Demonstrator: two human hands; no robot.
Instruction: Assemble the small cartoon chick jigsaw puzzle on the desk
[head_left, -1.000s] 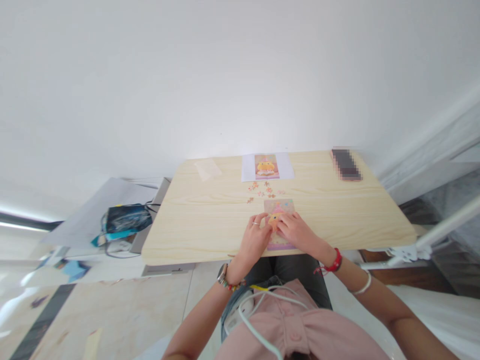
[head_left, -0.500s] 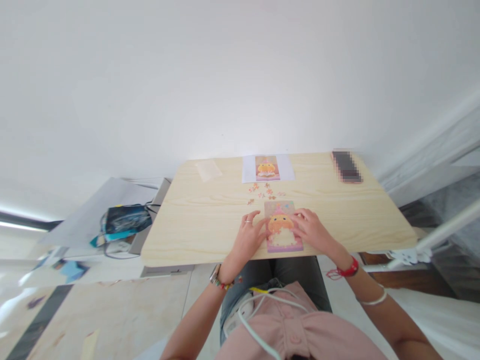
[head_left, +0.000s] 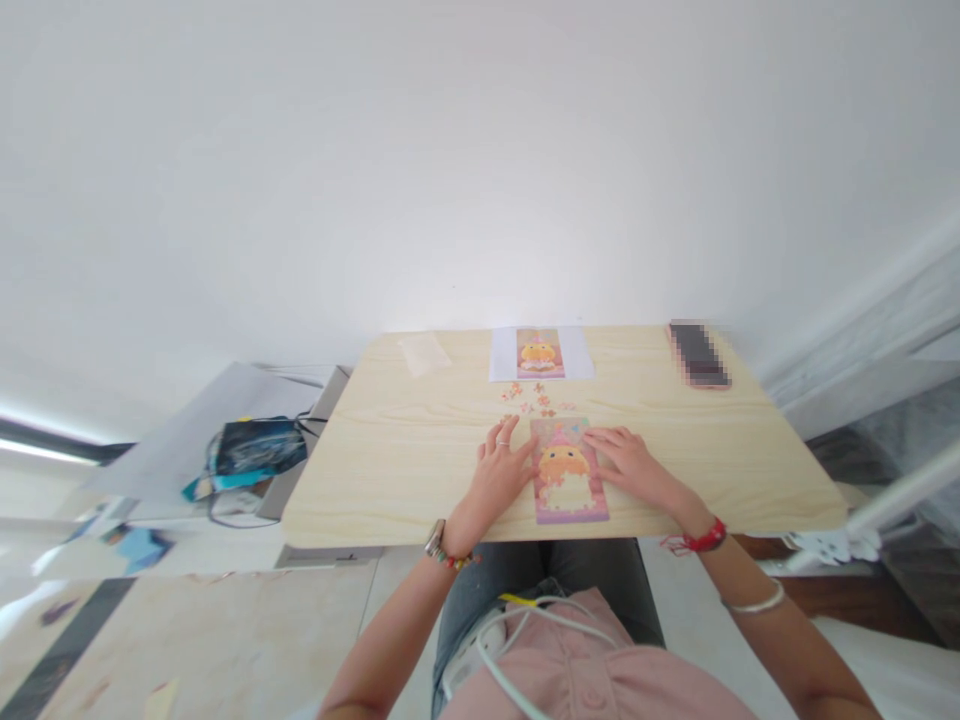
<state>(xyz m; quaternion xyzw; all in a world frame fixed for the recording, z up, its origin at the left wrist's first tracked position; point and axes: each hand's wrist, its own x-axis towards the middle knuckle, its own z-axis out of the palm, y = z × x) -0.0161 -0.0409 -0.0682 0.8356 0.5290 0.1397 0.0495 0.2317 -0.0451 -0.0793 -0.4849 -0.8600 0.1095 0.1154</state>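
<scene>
Left hand (head_left: 501, 470) lying flat, fingers spread, grasping nothing, touching the puzzle board's (head_left: 568, 478) left edge. Right hand (head_left: 628, 464) likewise flat and unclenched at its right edge. Board sitting near the table's (head_left: 390, 470) front edge. Loose pieces (head_left: 534, 399) lying just beyond; reference sheet (head_left: 541, 353) and phone (head_left: 698, 353) farther back.

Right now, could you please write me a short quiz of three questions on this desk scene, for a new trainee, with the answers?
1. True or false: the left hand and the right hand lie flat on either side of the puzzle board.
2. Where do the loose puzzle pieces lie? A) left of the board B) between the board and the reference picture C) on the floor
3. Fill in: at the table's far right corner lies a ____.

Key: 1 true; 2 B; 3 phone, blurred in the picture.
</scene>
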